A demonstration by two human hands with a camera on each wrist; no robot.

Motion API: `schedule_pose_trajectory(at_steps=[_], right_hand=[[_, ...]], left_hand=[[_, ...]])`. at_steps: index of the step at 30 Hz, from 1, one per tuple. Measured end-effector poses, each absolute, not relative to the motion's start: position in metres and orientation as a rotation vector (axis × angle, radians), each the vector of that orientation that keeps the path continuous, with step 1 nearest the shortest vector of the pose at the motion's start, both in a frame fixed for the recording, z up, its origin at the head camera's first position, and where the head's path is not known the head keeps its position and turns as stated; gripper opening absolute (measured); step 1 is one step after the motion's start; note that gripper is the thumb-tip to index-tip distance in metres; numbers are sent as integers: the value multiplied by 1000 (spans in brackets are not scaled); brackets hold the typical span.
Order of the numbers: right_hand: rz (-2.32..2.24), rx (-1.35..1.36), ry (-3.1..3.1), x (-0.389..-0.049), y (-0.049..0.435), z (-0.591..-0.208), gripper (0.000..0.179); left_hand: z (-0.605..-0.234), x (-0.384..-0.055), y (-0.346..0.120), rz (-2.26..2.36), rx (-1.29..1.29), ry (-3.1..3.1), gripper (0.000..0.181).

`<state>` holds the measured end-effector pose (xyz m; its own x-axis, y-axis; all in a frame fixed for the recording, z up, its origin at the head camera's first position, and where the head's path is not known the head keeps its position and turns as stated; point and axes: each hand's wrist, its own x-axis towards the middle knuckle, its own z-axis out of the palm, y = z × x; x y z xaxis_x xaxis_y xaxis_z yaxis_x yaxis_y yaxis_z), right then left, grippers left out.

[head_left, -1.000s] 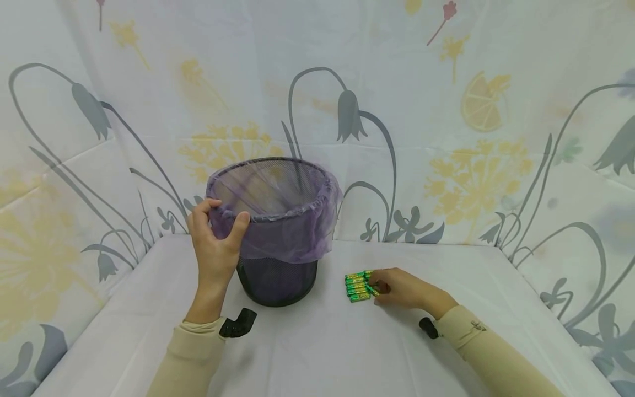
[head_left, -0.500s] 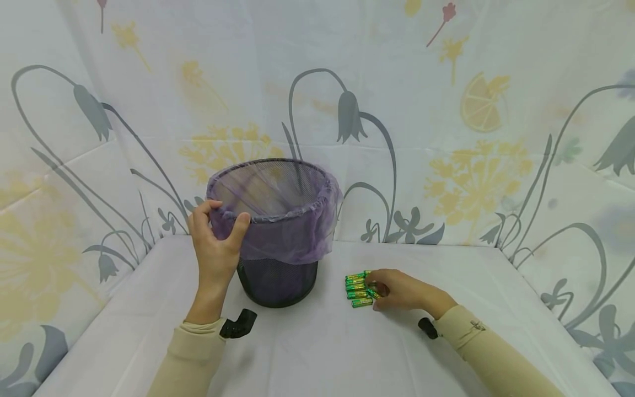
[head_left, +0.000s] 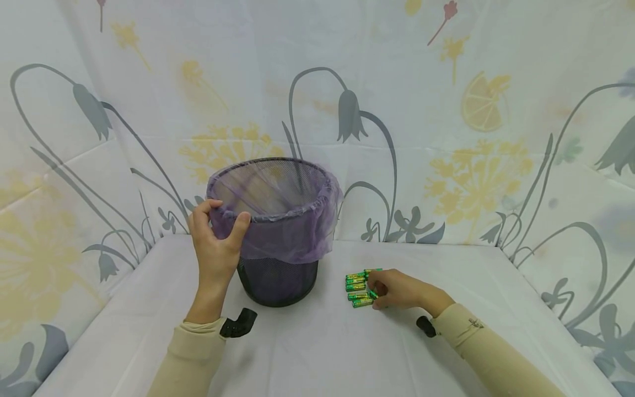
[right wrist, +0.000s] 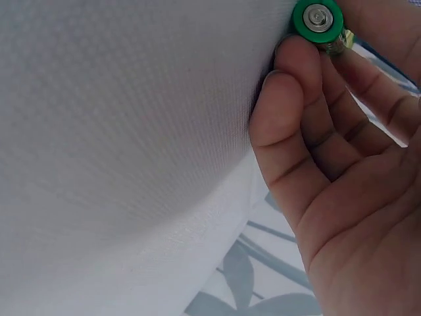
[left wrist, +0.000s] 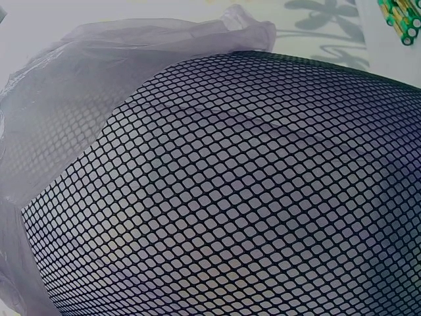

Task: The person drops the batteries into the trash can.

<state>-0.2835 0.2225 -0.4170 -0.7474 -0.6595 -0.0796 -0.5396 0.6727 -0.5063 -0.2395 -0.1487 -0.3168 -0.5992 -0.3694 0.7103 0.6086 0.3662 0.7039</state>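
Note:
In the head view a black mesh wastebasket (head_left: 278, 284) stands upright, lined with a thin purple bin bag (head_left: 283, 240) folded over its rim. My left hand (head_left: 215, 251) grips the near left side at the rim, through the bag. Mesh and bag (left wrist: 85, 72) fill the left wrist view. To the right of the basket lie several green-and-yellow batteries (head_left: 355, 287), side by side. My right hand (head_left: 404, 289) is down at them and pinches one; that battery (right wrist: 319, 18) shows end-on by the fingers in the right wrist view. The hand partly hides the group.
A white cloth covers the table (head_left: 322, 353). Behind and at both sides rises a curtain (head_left: 407, 110) printed with flowers. A black wrist mount (head_left: 239, 324) sits at the left sleeve and another black mount (head_left: 426, 326) at the right sleeve.
My right hand's fingers have shifted slightly among the batteries. A gap has opened in the row, and the nearest batteries lie a little closer to me. My left hand and the basket stay put.

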Motion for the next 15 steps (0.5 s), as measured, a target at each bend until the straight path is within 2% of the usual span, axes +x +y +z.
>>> schedule_pose_trajectory(at_steps=[6, 15], right_hand=[[-672, -959, 2628, -283, 222, -417, 26], [-723, -936, 2626, -286, 227, -412, 27]], left_hand=[[-316, -239, -149, -1378, -198, -1748, 55], [-289, -210, -132, -1416, -210, -1738, 48]])
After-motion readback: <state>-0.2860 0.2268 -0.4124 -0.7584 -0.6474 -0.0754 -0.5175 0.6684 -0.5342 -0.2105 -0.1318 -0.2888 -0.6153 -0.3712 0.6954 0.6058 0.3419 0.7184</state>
